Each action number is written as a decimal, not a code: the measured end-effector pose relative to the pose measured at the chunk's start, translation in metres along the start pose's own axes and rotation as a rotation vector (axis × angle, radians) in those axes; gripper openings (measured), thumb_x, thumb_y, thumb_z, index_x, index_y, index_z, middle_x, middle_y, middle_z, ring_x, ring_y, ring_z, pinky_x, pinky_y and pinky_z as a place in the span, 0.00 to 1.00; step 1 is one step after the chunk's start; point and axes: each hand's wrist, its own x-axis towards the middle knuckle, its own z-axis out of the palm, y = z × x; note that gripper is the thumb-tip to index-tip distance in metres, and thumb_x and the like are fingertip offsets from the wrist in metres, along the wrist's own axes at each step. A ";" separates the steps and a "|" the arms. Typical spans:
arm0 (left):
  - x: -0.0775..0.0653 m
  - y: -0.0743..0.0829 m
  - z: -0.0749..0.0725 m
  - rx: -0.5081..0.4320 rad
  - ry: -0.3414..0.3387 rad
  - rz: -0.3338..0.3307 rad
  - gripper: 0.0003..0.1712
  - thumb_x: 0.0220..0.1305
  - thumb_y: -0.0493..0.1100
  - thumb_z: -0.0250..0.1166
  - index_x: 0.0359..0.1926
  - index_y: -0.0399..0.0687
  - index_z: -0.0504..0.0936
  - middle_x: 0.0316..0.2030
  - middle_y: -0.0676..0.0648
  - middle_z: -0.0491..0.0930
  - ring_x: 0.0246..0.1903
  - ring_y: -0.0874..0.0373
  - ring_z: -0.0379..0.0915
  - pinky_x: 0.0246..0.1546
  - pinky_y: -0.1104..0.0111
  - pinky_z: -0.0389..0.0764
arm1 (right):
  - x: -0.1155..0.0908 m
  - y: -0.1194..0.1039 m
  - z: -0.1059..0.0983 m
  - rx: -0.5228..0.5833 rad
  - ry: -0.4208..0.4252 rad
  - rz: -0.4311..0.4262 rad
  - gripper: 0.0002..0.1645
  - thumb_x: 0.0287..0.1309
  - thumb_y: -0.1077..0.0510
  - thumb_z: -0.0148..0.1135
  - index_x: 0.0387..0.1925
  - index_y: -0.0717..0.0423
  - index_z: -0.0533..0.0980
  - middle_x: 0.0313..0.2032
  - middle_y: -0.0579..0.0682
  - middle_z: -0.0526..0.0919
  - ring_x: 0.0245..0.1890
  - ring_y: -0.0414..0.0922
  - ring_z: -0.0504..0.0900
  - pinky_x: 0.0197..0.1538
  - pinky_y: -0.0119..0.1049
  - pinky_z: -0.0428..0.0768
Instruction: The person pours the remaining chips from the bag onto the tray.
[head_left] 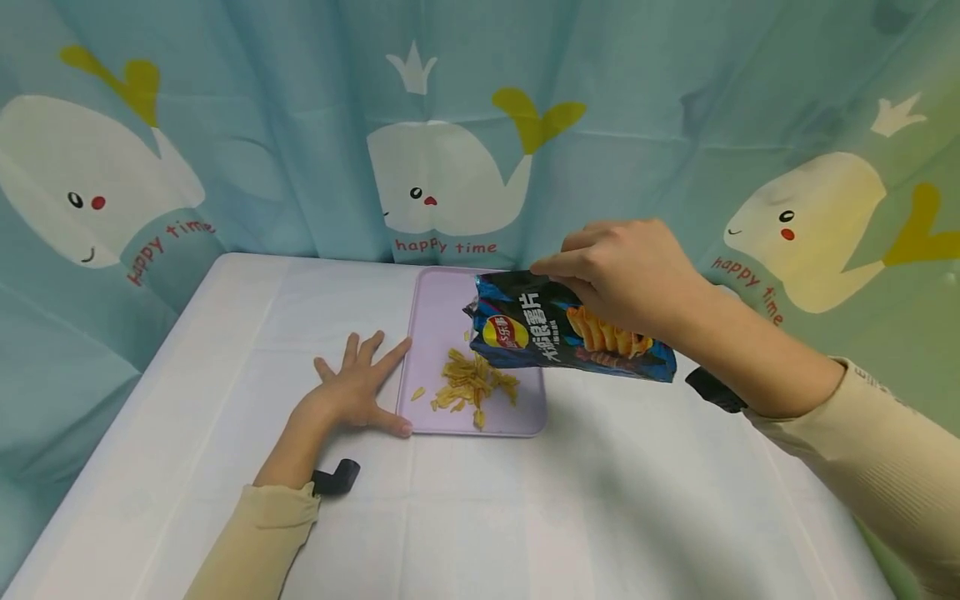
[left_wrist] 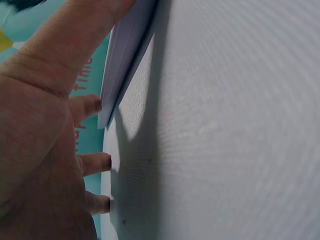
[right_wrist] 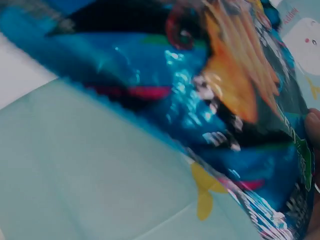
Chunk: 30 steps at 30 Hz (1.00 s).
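"What was happening at the table (head_left: 465,517) when you looked over?"

"Pouring, as far as I could judge, and partway through. The right hand (head_left: 626,271) had its fingers pinched on the upper edge of a chip bag (head_left: 555,337) and held it sideways in the air, with the ragged left end over a lilac tray (head_left: 442,300)."

"And the left hand (head_left: 348,396)?"

"Fingers spread wide, grasping nothing. The forefinger and thumb touched the tray's left side, I suppose to steady it."

"Was the bag finished?"

"I couldn't tell; the inside was hidden. If anything remained, the next move called for a steeper tilt or a light shake, mouth kept low over the tray so that nothing skipped past the rim."

"What did it all look like?"

"The bag was glossy blue and black foil, creased and catching the light, crimped along one end. The tray was flat, smooth, round-cornered, with a shallow raised rim. On it sat a loose heap of golden chips (head_left: 468,379), thin slivers and broken flakes, one lying apart near the left side. They seemed brittle. Under everything was a pale, finely woven cloth (left_wrist: 225,125), faintly creased."
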 end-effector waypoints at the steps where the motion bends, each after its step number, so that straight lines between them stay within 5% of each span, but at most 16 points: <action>1: 0.000 0.000 0.000 -0.003 0.001 0.003 0.76 0.34 0.72 0.78 0.80 0.58 0.48 0.77 0.31 0.38 0.73 0.24 0.23 0.52 0.17 0.29 | 0.000 0.000 0.000 -0.003 0.001 -0.001 0.11 0.60 0.61 0.68 0.40 0.44 0.89 0.19 0.41 0.75 0.19 0.40 0.74 0.15 0.35 0.64; 30: 0.000 -0.003 0.003 0.008 0.008 0.003 0.76 0.34 0.74 0.78 0.80 0.59 0.48 0.77 0.32 0.38 0.73 0.24 0.23 0.52 0.17 0.29 | 0.007 -0.003 -0.008 -0.028 -0.061 0.006 0.11 0.60 0.60 0.68 0.41 0.43 0.89 0.18 0.40 0.74 0.21 0.42 0.76 0.15 0.36 0.66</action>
